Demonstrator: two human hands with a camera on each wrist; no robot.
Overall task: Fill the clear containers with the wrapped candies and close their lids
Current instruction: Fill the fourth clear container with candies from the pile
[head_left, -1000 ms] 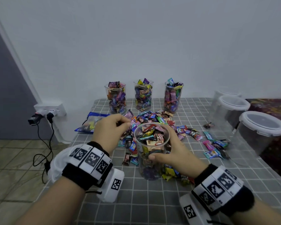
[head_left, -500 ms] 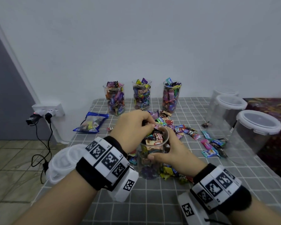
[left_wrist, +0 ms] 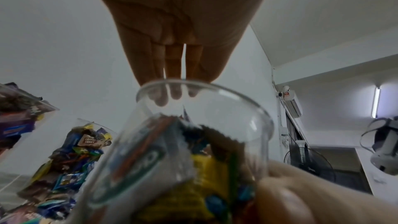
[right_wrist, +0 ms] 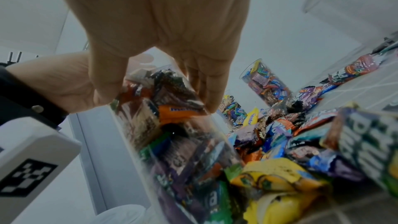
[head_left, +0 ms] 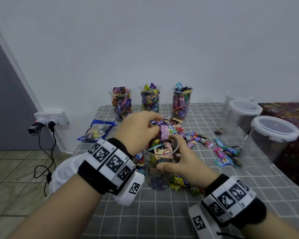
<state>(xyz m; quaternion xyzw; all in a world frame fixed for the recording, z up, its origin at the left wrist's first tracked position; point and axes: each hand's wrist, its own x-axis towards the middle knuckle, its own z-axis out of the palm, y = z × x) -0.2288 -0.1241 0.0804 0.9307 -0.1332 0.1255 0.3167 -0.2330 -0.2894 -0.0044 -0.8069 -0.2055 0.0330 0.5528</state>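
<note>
A clear cup (head_left: 155, 180) nearly full of wrapped candies stands on the grey checked tablecloth (head_left: 162, 214). My right hand (head_left: 178, 163) grips its side, thumb on the near wall; the right wrist view shows that hand (right_wrist: 161, 40) wrapped round the cup (right_wrist: 172, 142). Above the cup's mouth is my left hand (head_left: 140, 130). Its fingers (left_wrist: 175, 83) point straight down past the rim of the cup (left_wrist: 215, 125), with no wrapper between them. A pink-purple candy (head_left: 164, 133) lies against the fingertips at the rim. Loose candies (head_left: 193, 137) are heaped behind the cup.
Three filled, lidless cups (head_left: 150, 99) line the wall. Three larger clear containers with white lids on (head_left: 274, 135) stand at the right. A blue candy bag (head_left: 97, 130) lies at the left. A socket with plugs and cables (head_left: 50, 118) sits beyond the table's left edge.
My left hand came from the candy pile at the left to over the cup's mouth, and its fingers now reach down to the rim. The right hand kept its grip on the cup.
</note>
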